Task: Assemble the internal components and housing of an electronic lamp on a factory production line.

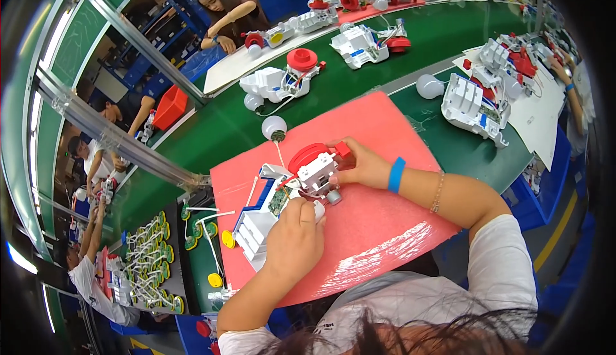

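Observation:
On a pink mat (378, 239) lies a white plastic housing (255, 230) with blue edges and a green circuit board (280, 200). My right hand (363, 166) is closed around a white boxy module (317, 171) with a red round part (307, 155) behind it, holding it tilted above the mat. A grey metal cylinder (333, 196) sticks out below it. My left hand (296, 234) is closed in a pinch beside the module, near a small rounded white piece (319, 210); its fingertips are partly hidden. A wire runs from the housing to a round white bulb (274, 128).
Left of the mat, a dark tray (173, 252) holds several green-yellow discs with white leads. Similar white-and-red assemblies (282, 84) rest on the green conveyor (218, 124) ahead. Another assembly (475, 106) sits at the right. A metal post (115, 130) rises at the left. Other people work around.

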Action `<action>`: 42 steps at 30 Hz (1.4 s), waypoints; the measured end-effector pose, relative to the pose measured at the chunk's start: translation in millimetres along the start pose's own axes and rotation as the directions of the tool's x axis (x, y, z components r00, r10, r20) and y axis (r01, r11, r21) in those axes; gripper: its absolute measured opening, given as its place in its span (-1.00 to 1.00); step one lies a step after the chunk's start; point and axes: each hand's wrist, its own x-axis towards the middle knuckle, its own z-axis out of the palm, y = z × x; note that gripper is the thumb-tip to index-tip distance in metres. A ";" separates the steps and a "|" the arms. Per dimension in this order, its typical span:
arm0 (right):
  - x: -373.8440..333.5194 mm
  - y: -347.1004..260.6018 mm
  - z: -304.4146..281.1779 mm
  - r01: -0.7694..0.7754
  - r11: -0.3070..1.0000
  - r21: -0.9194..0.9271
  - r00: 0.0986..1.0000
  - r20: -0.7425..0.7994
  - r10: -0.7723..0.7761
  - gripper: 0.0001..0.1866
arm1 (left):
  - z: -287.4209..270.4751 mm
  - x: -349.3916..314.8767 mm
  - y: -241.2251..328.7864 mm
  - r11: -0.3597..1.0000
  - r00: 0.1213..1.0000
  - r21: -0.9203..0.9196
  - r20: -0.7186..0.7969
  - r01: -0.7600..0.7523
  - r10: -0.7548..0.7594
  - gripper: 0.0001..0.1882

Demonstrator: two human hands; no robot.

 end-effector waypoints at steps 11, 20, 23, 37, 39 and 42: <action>-17.8 -12.3 8.3 0.314 0.881 -0.353 0.948 0.076 -0.308 -0.30 | 31.9 -28.3 7.5 0.986 0.953 0.037 0.263 -0.164 0.148 -0.81; -26.8 -81.8 11.4 0.553 0.547 -0.628 0.820 0.295 -0.490 -0.29 | 29.4 -23.7 8.7 0.974 0.925 -0.071 0.303 -0.217 0.228 -0.72; -23.8 -110.8 32.3 0.573 0.417 -0.706 0.798 0.364 -0.481 -0.35 | 24.6 -17.3 14.0 0.951 0.917 -0.264 0.316 -0.161 0.243 -0.71; -13.1 -73.8 -4.3 0.299 0.678 -0.671 0.949 0.132 -0.288 -0.33 | 15.3 -30.6 1.7 0.923 0.905 -0.289 0.265 -0.255 0.333 -0.67; -10.7 -79.3 -1.9 0.162 0.704 -0.691 0.987 0.129 -0.100 -0.33 | 16.2 -29.6 4.1 0.963 0.930 -0.163 0.267 -0.216 0.253 -0.67; -21.6 -82.5 0.6 0.194 0.623 -0.757 0.980 0.169 -0.100 -0.32 | 28.8 -34.4 -3.2 0.964 0.912 -0.020 0.318 -0.266 0.259 -0.67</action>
